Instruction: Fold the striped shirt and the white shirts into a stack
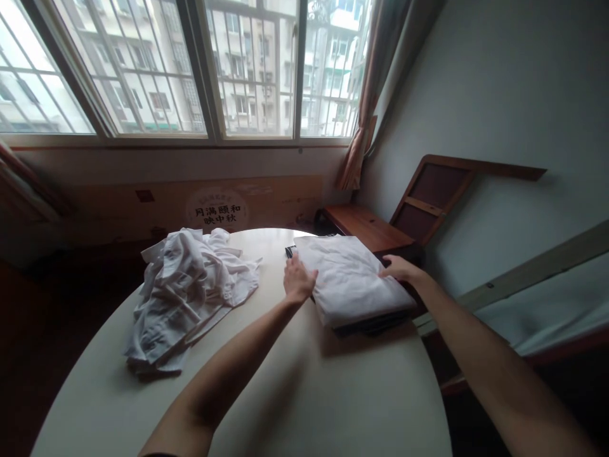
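Observation:
A white folded garment (354, 279) lies flat on top of dark folded cloth (375, 324), making a low stack on the right half of the round table. Against the stack's left edge rests my left hand (299, 279), its fingers and thumb spread. My right hand (402, 269) touches the opposite edge, thumb and fingers apart, with some fingertips hard to see. Left of the stack, a crumpled heap of white clothes (190, 285) spreads loosely, with folds and collar-like edges showing.
The pale round table (304, 406) has its curved edge near the stack at right. Behind it stand a brown wooden bench (366, 228) and a tilted wooden panel (431, 190) by the wall. A barred window (257, 70) and curtain (359, 152) are beyond.

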Motion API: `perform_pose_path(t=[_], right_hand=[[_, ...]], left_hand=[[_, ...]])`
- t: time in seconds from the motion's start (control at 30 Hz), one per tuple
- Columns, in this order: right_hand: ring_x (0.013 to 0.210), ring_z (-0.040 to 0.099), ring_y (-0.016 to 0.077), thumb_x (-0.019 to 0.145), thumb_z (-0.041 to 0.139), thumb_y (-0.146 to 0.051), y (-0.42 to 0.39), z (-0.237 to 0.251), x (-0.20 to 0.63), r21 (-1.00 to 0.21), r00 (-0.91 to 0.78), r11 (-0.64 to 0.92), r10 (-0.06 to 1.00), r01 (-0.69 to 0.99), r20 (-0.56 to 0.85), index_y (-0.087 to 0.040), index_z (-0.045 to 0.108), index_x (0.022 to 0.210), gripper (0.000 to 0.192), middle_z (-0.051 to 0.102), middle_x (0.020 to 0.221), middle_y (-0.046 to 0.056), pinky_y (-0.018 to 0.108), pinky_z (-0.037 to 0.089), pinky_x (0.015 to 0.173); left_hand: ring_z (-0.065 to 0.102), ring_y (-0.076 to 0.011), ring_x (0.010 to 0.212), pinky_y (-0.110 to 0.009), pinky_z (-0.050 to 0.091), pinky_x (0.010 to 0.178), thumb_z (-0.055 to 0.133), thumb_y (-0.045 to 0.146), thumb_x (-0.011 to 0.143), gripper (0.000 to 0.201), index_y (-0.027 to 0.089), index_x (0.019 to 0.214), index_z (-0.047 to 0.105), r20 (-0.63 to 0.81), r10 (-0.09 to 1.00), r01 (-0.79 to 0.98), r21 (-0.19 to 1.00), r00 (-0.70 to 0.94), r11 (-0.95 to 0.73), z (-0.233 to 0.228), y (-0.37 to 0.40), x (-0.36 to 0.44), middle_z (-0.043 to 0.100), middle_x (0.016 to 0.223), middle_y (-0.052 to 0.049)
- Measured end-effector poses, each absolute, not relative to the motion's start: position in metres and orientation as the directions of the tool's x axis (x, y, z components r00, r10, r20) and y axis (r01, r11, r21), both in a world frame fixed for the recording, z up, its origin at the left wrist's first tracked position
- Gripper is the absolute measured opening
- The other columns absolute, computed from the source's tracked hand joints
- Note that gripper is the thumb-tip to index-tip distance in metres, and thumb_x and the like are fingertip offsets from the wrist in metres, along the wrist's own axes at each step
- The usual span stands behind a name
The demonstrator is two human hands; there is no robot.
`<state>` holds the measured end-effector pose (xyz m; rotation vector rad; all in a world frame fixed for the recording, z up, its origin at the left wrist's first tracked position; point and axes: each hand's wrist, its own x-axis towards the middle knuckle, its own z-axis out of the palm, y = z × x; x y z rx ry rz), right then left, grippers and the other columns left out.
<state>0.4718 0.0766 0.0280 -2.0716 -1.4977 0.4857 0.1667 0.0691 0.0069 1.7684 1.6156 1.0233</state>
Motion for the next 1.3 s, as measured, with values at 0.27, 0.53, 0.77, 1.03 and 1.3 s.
perform_pose_path(t=[0.27, 0.53, 0.77, 1.03, 1.3], right_hand=[[0.116, 0.051, 0.0270, 0.091, 0.053, -0.035, 0.122, 0.017, 0.357, -0.113, -0.056, 0.075, 0.986, 0.991, 0.158, -0.018, 0.052, 0.126, 0.039, 0.050, 0.131, 0.011, 0.046, 0.043, 0.096], [0.136, 0.026, 0.0331, 0.095, 0.032, -0.049, 0.114, -0.024, 0.381, -0.093, 0.128, -0.121, 0.989, 0.988, 0.074, -0.024, 0.033, 0.143, 0.055, 0.029, 0.151, 0.011, 0.061, 0.022, 0.105], [0.139, 0.021, 0.0292, 0.092, 0.019, -0.056, 0.096, -0.014, 0.404, -0.136, 0.357, -0.358, 0.934, 0.924, -0.035, -0.014, 0.024, 0.147, 0.069, 0.023, 0.153, 0.012, 0.054, 0.017, 0.110], [0.139, 0.014, 0.0395, 0.080, 0.040, -0.071, 0.017, -0.011, 0.367, -0.040, -0.083, 0.096, 0.966, 0.995, 0.246, -0.030, 0.032, 0.144, 0.076, 0.024, 0.153, 0.010, 0.067, 0.016, 0.103], [0.137, 0.022, 0.0388, 0.083, 0.041, -0.066, 0.010, -0.045, 0.345, -0.014, -0.151, 0.160, 0.954, 0.987, 0.258, -0.028, 0.034, 0.143, 0.072, 0.029, 0.151, 0.011, 0.067, 0.014, 0.103]], left_hand=[[0.022, -0.0264, 0.140, -0.048, 0.013, 0.113, 0.035, 0.047, 0.090, 0.062, 0.027, 0.147, 0.023, 0.168, 0.892, 0.830, 0.326, 0.421, -0.453, -0.002, 0.109, 0.199, 0.030, 0.151, -0.007], [0.014, -0.0325, 0.141, -0.051, 0.014, 0.111, 0.029, 0.067, 0.084, 0.079, 0.021, 0.148, 0.023, 0.029, 0.931, 0.894, 0.267, 0.365, -0.359, -0.023, 0.129, 0.177, 0.019, 0.154, -0.013], [0.015, -0.0360, 0.140, -0.059, 0.011, 0.109, 0.030, 0.066, 0.084, 0.079, 0.021, 0.148, 0.019, -0.041, 0.910, 0.887, 0.247, 0.412, -0.390, 0.011, 0.120, 0.155, 0.024, 0.152, -0.014], [0.012, -0.0341, 0.141, -0.054, 0.004, 0.113, 0.056, 0.059, 0.077, 0.074, 0.025, 0.140, 0.038, 0.394, 0.866, 0.920, 0.107, 0.308, -0.376, 0.040, 0.068, 0.005, 0.027, 0.152, -0.010], [0.044, -0.0388, 0.122, -0.048, 0.038, 0.099, 0.071, 0.049, 0.065, 0.084, 0.015, 0.135, 0.040, 0.324, 0.877, 0.850, 0.503, -0.355, 0.159, 0.013, 0.054, -0.141, 0.045, 0.136, -0.020]])
